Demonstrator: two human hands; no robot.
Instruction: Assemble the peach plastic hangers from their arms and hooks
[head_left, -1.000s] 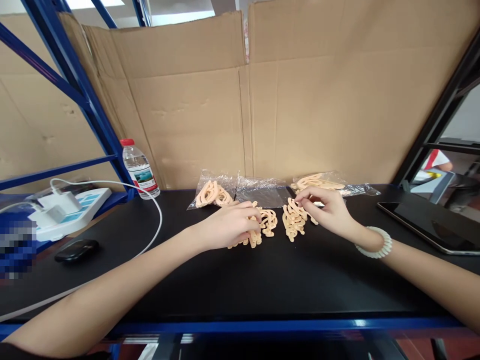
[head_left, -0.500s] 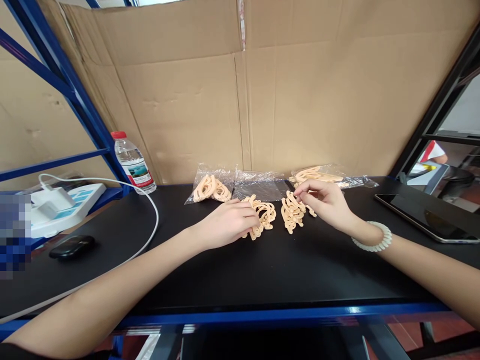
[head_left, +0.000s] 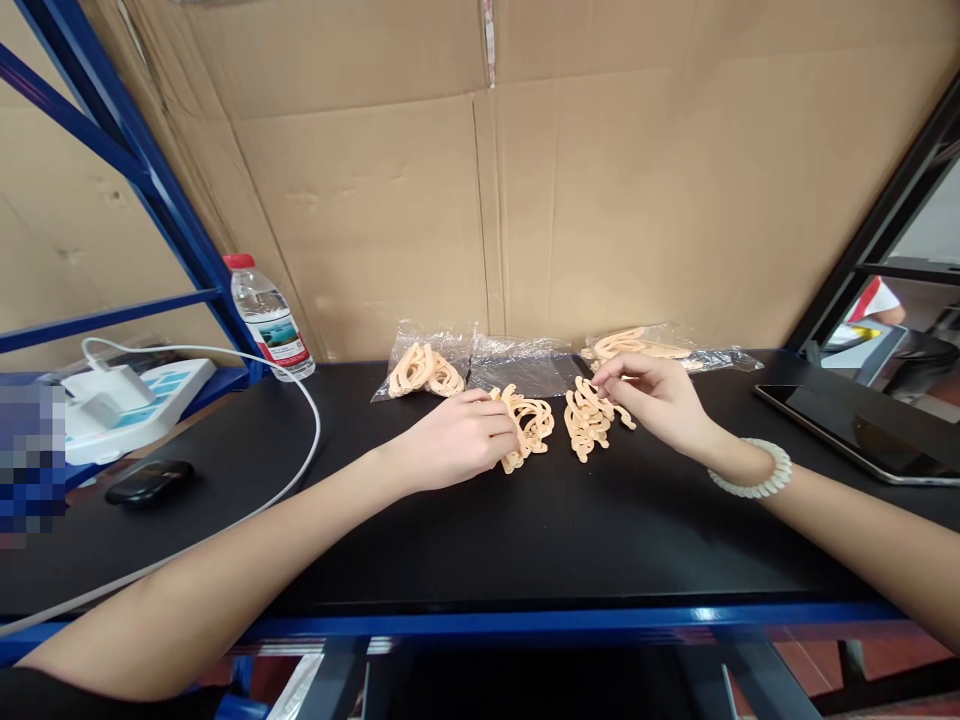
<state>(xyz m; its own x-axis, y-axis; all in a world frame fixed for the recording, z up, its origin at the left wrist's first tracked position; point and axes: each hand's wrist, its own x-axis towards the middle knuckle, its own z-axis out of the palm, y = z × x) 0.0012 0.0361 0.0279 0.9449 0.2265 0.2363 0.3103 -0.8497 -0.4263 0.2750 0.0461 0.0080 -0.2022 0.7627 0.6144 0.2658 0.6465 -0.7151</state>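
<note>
left hand [head_left: 465, 435] curls over left pile [head_left: 537, 443], fewer pieces [head_left: 512, 462] showing beneath than a second ago, perhaps gathered; right hand [head_left: 664, 405], nearly pinched, meets right pile [head_left: 586, 420]. cannot tell whether either grips; piles lie before flat bag [head_left: 521, 370].

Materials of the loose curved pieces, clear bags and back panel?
Curved pieces: possibly wood, matte, pale tan; too small to show grain, so plastic is possible.
Clear bags: thin plastic film, glossy; see-through, with crinkles and highlights.
Back panel: likely cardboard, matte brown; creases.
</note>
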